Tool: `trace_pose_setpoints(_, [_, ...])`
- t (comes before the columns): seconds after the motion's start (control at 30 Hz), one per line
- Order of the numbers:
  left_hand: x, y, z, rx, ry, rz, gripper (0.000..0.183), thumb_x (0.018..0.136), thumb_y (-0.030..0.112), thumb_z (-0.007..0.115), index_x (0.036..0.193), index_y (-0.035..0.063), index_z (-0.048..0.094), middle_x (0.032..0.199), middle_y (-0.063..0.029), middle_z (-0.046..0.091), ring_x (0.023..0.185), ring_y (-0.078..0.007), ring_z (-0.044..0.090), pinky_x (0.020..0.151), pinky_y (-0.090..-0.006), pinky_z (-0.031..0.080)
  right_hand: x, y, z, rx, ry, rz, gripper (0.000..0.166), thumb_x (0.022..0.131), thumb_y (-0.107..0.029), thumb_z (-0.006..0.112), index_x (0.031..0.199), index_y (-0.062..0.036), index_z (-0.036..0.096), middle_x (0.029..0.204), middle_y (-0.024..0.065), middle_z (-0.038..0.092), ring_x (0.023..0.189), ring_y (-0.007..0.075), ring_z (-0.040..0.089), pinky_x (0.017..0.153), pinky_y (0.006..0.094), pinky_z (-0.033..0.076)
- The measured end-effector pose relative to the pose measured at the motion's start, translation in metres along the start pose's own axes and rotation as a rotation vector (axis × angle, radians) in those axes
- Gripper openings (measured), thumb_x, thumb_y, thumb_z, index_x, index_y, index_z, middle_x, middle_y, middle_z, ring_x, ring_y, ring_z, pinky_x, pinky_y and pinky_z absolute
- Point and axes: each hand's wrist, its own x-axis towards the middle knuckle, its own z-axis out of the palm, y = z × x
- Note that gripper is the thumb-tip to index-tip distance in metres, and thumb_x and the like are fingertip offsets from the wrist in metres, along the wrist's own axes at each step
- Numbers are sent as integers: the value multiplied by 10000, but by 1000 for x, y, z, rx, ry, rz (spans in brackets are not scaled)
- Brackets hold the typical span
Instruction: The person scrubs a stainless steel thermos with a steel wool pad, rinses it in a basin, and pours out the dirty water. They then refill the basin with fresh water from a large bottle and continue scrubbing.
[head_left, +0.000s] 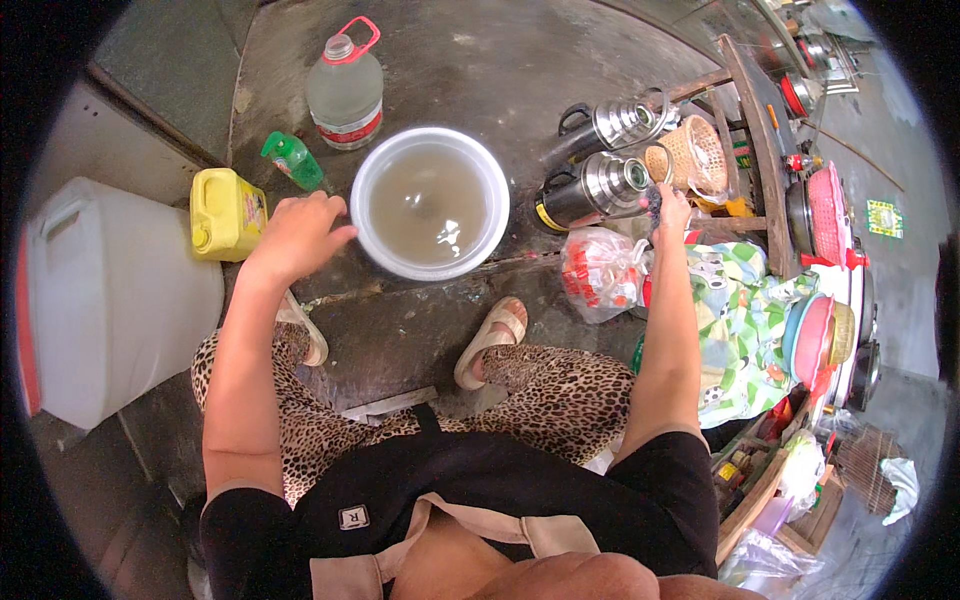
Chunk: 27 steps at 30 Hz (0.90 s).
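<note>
A white basin (356, 199) of cloudy water stands on the floor in front of my feet. Just left of its rim is my left hand (309, 229), fingers apart and holding nothing. Far to the right, my right hand (670, 212) grips a dark scouring pad (655, 206) beside the top of a steel and black thermos flask (592, 189). A second thermos flask (604, 127) stands behind the first. Near my left hand are a green pump bottle (295, 160) and a yellow plastic jug (227, 214).
A large clear bottle (345, 97) with a red handle stands behind the basin. At left is a big white plastic container (127, 300). A tied plastic bag (602, 271), a wicker basket (690, 154) and a wooden rack (761, 157) crowd the right side.
</note>
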Motion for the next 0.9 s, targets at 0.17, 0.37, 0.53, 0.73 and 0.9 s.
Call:
trace_pose_setpoints(0.17, [0,1,0,-7,-37,-13,336,863,295,656,1058,26,606,1035,-187,615,993,-392,577,871,-475,449,8,8,-24,47,-50,91,146,879,-171,600,952,-49,568,736,71,641,524,187,639,368,263,399])
trace_pose_setpoints(0.37, [-3,1,-1,-26,4,32,337,861,308,656,1053,37,605,1017,-181,615,992,-390,579,866,-473,451,12,-8,-36,-128,-59,250,176,895,-259,593,964,-98,579,674,103,661,412,161,500,344,303,371])
trace_pose_setpoints(0.53, [-4,-1,-5,-9,18,48,333,869,309,634,1056,34,619,1023,-186,613,991,-383,591,892,-474,444,7,7,-43,-120,-7,80,208,894,-270,614,902,-62,603,657,114,651,397,172,522,341,312,400])
trace_pose_setpoints(0.73, [-10,-5,-7,68,-49,2,368,891,366,614,1096,60,628,1060,-168,633,1026,-340,610,894,-469,455,-36,-6,-29,-144,-143,105,211,893,-268,616,902,-68,549,643,137,630,393,197,525,328,319,404])
trace_pose_setpoints(0.9, [-22,-1,-1,15,-128,35,365,882,369,624,1088,67,632,1052,-174,639,997,-355,623,866,-479,475,-119,-95,33,-173,-461,43,327,930,-293,607,1114,-23,616,958,69,678,712,150,668,530,253,509])
